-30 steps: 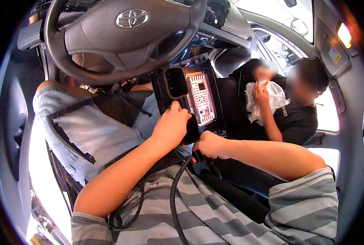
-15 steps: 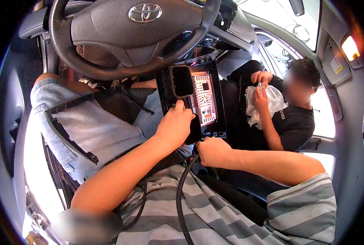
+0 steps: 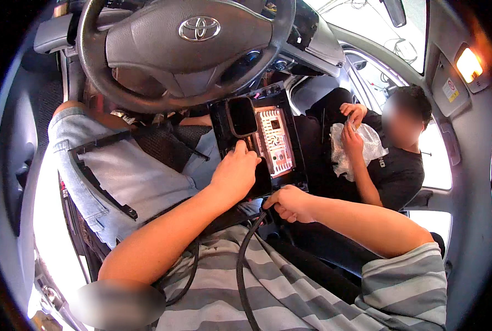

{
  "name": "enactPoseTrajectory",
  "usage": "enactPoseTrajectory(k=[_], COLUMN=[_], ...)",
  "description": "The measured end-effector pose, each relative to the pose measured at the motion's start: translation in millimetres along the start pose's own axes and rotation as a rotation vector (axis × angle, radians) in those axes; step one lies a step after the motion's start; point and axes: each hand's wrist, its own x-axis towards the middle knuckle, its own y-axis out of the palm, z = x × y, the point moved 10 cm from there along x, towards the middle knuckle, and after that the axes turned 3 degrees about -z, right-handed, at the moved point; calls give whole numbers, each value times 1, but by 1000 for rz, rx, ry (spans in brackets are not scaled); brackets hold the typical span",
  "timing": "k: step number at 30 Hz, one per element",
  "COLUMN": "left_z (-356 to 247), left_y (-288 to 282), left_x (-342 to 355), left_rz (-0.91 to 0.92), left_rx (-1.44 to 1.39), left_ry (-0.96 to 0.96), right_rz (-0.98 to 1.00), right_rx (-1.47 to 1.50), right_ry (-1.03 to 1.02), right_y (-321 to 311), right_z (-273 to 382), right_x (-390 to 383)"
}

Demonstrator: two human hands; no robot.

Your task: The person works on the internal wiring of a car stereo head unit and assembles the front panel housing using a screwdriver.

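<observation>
- Left hand point(image 3: 237, 168) covers part of the black-framed unit point(image 3: 275, 135), near the steering wheel point(image 3: 146, 47); cannot tell if gripping.
- Right hand point(image 3: 289, 204) pinches the black cable point(image 3: 240, 265), far end hidden, near end cut off.

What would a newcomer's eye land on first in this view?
Probably the big dark steering wheel, filling the top left of centre. Next, below and right of it, the black-framed unit with a pale panel, with the left hand on its near side and the right hand pinching a black cable. At right, another person holds a crumpled clear bag.
</observation>
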Motion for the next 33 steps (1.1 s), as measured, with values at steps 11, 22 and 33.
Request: enactPoseTrajectory(k=[11, 22, 33], left_z=[-4, -5, -4], left_y=[2, -3, 1], left_x=[2, -3, 0], left_rz=[-22, -56, -18], left_rx=[15, 5, 23], left_ry=[50, 44, 22], right_rz=[-99, 80, -300], right_rx=[-1111, 186, -955], right_ry=[-586, 222, -520], right_y=[18, 3, 8], right_z=[69, -2, 56], right_x=[-36, -16, -39])
